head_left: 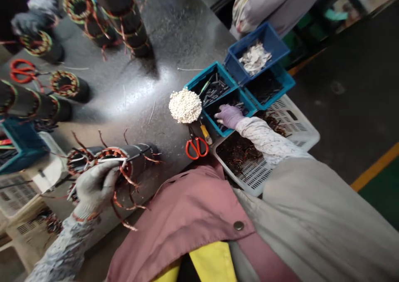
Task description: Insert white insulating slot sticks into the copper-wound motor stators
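My left hand (97, 184), in a whitish knit glove, is curled over the end of a motor stator (140, 153) lying on its side near the table's front edge. Copper leads (124, 221) stick out of it, and a white strand crosses its end beside my fingers. A second wound stator end (77, 159) sits just left of it. My right hand (230, 116), in a purple glove, reaches into a blue bin (215, 126) of small dark pieces. Its fingers look apart, with the fingertips partly hidden among the pieces.
A bundle of white rods (185, 105), red-handled scissors (197, 147) and a yellow-handled tool (205, 134) lie beside the bins. White baskets (304, 126) hold wire scraps. More stators (65, 84) stand at left and back. A co-worker's gloved hand (29, 24) touches one; another person stands behind the bins.
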{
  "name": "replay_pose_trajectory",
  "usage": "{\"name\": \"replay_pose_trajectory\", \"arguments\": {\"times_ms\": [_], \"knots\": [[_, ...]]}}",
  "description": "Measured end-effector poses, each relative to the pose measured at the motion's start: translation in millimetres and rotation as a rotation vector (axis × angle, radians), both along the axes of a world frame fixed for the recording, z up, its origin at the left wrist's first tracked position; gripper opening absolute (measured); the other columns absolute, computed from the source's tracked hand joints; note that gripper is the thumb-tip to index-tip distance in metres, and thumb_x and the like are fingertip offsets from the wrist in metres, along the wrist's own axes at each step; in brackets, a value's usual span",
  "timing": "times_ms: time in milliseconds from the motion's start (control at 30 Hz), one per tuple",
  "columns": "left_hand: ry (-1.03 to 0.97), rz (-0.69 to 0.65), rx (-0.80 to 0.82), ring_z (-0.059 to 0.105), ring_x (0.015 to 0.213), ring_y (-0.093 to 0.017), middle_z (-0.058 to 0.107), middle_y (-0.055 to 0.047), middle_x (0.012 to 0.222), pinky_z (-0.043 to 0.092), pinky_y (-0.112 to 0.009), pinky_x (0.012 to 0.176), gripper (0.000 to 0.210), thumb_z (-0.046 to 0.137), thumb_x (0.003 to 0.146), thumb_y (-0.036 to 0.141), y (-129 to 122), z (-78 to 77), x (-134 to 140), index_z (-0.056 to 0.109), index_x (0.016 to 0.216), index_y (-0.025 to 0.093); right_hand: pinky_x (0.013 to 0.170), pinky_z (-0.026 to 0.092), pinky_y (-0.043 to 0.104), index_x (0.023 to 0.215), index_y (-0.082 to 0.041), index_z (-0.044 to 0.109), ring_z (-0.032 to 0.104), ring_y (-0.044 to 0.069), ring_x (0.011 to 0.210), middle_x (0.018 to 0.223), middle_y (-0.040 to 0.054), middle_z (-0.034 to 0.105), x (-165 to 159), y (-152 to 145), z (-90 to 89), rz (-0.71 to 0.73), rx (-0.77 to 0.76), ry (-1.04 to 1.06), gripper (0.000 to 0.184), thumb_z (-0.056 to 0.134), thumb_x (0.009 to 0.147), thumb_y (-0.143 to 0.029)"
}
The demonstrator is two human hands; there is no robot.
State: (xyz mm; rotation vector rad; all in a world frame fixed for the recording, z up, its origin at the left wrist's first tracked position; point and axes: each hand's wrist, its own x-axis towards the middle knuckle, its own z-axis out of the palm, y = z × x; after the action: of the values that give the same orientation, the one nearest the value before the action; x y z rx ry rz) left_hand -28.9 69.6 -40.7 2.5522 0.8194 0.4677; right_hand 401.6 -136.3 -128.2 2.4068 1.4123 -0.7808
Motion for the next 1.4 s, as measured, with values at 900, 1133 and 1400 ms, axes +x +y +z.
{"name": "replay_pose_trajectory", "arguments": {"times_ms": [900, 1133, 1400], "knots": [[-0.139, -0.106, -0.048, 0.073, 0.081, -0.016, 0.077, -0.002, 0.089, 0.058, -0.027, 0.074, 0.013, 0.063, 0.085, 0.020, -1.8, -3.2, -5.2, 0.071, 0.096, 0.022, 0.064, 0.054, 0.019, 0.094, -0.016, 0.072, 0.064, 0.008, 0.066, 0.077, -0.0001, 0.072, -249.3, 54.0, -33.6, -1.430, 0.380, 1.483, 0.019, 0.070, 0.076, -0.010], [-0.122, -0.103, -0.050, 0.073, 0.082, -0.017, 0.076, -0.003, 0.088, 0.057, -0.028, 0.076, 0.012, 0.063, 0.086, 0.023, -1.4, -5.9, -7.1, 0.070, 0.095, 0.022, 0.057, 0.054, 0.020, 0.083, -0.013, 0.077, 0.064, 0.010, 0.059, 0.068, 0.0000, 0.071, -243.3, 62.1, -36.9, -1.273, 0.450, 1.291, 0.016, 0.074, 0.070, -0.005], [-0.105, -0.064, -0.046, 0.073, 0.081, -0.017, 0.077, -0.003, 0.088, 0.059, -0.030, 0.075, 0.012, 0.063, 0.086, 0.026, -3.1, -3.8, -7.2, 0.072, 0.093, 0.022, 0.044, 0.053, 0.018, 0.083, -0.013, 0.072, 0.064, 0.010, 0.052, 0.064, 0.0010, 0.069, -236.4, 62.3, -32.3, -1.321, 0.353, 1.356, 0.013, 0.076, 0.074, -0.005]]}}
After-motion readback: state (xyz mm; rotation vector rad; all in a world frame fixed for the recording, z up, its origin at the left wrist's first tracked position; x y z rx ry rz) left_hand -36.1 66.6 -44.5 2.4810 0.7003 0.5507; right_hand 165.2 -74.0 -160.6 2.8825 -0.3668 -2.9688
